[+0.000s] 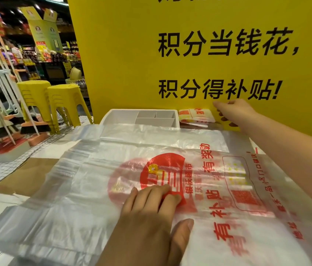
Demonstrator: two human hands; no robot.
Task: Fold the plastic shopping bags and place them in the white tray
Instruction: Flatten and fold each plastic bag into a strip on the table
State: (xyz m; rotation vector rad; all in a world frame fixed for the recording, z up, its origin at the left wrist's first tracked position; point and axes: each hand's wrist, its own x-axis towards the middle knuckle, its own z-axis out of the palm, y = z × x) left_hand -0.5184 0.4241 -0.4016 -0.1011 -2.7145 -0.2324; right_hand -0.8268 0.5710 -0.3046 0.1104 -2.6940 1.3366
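Yellow sign board (pixel 132 64): walls the far edge behind the white tray (pixel 113 115). Folded bags (pixel 195 115): just right of the tray. Yellow stools (pixel 65 100), brooms (pixel 3 83): left, well apart.

Plastic shopping bag (pixel 86 181): spread flat before you, covering the tray's near rim.

Your left hand (pixel 151 204): flat, pressing the bag.

Your right hand (pixel 232 112): beside the folded bags; grip unreadable.

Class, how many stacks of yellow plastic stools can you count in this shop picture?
2. The left stack stands by the brooms; the right stack stands beside it, nearer the yellow board. Others may be hidden behind it.
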